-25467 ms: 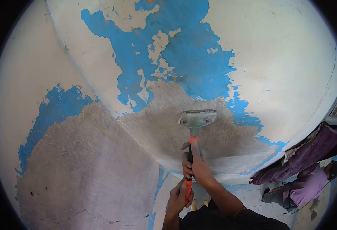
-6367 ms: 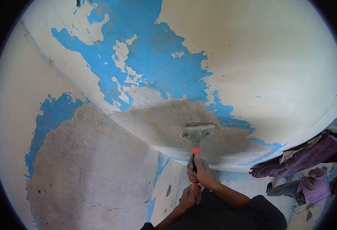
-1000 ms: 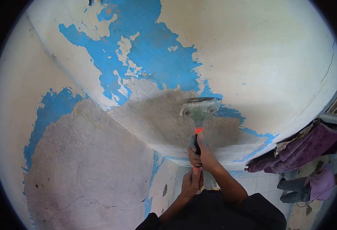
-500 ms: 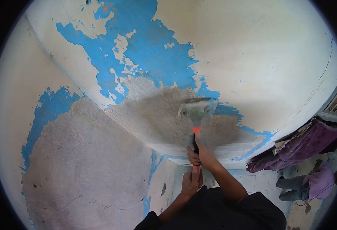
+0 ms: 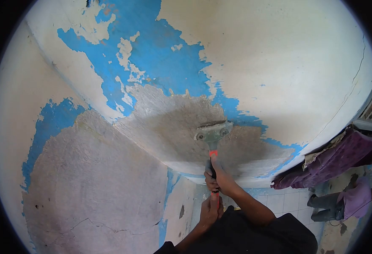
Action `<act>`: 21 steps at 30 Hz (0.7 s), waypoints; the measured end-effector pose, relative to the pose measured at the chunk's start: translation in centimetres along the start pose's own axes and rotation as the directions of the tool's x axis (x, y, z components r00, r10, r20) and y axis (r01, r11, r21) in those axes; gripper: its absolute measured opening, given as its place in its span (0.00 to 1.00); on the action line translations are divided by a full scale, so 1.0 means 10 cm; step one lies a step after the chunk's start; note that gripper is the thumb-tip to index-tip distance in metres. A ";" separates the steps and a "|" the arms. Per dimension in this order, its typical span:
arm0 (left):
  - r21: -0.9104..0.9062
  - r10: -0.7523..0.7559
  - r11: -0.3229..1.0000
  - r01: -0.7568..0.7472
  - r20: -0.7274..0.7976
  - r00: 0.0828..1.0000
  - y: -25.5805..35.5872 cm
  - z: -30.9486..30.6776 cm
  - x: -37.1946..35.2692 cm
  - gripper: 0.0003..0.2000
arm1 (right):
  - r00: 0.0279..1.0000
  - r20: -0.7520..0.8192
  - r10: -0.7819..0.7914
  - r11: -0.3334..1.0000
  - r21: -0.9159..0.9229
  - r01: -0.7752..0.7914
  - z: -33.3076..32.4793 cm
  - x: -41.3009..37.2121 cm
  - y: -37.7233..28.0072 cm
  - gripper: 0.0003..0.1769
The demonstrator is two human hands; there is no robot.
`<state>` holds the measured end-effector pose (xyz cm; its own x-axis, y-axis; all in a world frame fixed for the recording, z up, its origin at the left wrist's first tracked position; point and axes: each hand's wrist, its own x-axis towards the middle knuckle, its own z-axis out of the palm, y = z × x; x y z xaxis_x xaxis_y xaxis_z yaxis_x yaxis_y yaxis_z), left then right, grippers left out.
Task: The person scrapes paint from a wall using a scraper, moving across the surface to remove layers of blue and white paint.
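Grips scraper [image 5: 212,132] by its red-and-black handle: right hand [image 5: 220,178] clamped high, left hand [image 5: 210,210] wrapped round the butt just below; presses blade flat on bare plaster patch [image 5: 169,127], near the ragged edge of blue paint [image 5: 165,63]; faces broad cream paint [image 5: 287,63] up right; notes person [image 5: 355,201] low right, well apart.

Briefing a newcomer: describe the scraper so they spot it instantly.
Find the bare grey patch amid blue and white paint. The scraper lies against it, right hand above left hand gripping. Only it has a two-screw head and orange-black handle.
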<state>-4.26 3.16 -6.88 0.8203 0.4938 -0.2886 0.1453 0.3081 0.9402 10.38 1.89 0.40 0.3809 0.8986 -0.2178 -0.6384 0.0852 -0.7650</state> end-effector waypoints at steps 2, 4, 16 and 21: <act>-0.026 -0.014 1.000 0.014 -0.006 1.000 0.01 0.03 0.00 0.27 | 1.000 -0.013 -0.012 1.000 -0.012 0.011 -0.01 0.01 0.02 0.32; -0.030 0.020 0.999 -0.020 -0.018 1.000 -0.14 0.02 0.13 0.27 | 0.999 -0.039 -0.038 0.998 -0.060 0.035 -0.09 0.08 0.08 0.32; 0.030 0.086 0.996 -0.085 -0.043 0.995 0.02 0.15 0.14 0.28 | 0.997 0.064 -0.048 0.998 -0.048 0.051 -0.03 0.03 -0.13 0.33; -0.010 0.071 0.997 -0.071 -0.041 0.997 -0.25 0.12 0.14 0.29 | 1.000 0.026 -0.018 0.998 -0.053 0.019 -0.17 0.03 0.09 0.33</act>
<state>-2.81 2.13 -9.40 0.8052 0.5472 -0.2285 0.0812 0.2799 0.9566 11.09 1.55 -1.41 0.3751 0.9077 -0.1884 -0.5942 0.0795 -0.8004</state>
